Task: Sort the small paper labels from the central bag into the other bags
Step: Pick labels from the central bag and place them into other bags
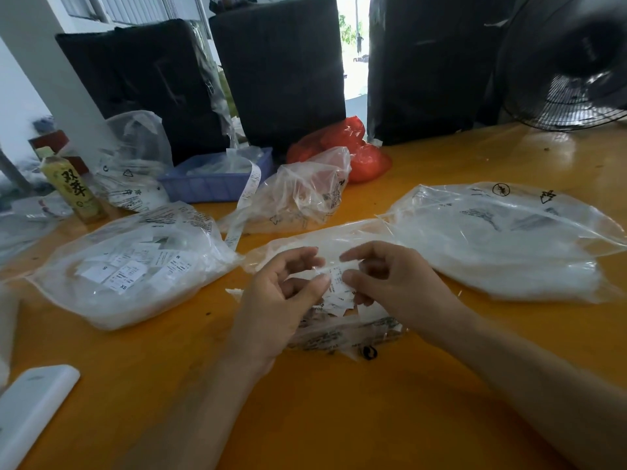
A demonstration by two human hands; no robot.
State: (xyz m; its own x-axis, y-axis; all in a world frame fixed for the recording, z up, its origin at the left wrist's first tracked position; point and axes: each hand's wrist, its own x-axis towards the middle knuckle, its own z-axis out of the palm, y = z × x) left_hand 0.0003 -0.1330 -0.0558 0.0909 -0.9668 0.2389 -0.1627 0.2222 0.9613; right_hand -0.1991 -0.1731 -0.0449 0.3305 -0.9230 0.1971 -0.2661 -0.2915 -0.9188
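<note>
The central clear plastic bag [342,334] lies on the orange table with several small white paper labels [334,298] spilling from it. Both hands hover over it. My left hand [281,296] and my right hand [383,279] pinch one small printed label [336,275] between thumbs and fingers, just above the pile. A clear bag on the left [129,266] holds labels marked S, XS and M. A large clear bag on the right [509,239] holds white labels. A third crumpled clear bag [298,195] sits behind the centre.
A purple tray [210,181] with a label strip hanging out, a red plastic bag [359,154], a bottle [73,191] and another clear bag [135,157] stand at the back. A white device [30,405] lies front left. A fan [573,62] stands back right.
</note>
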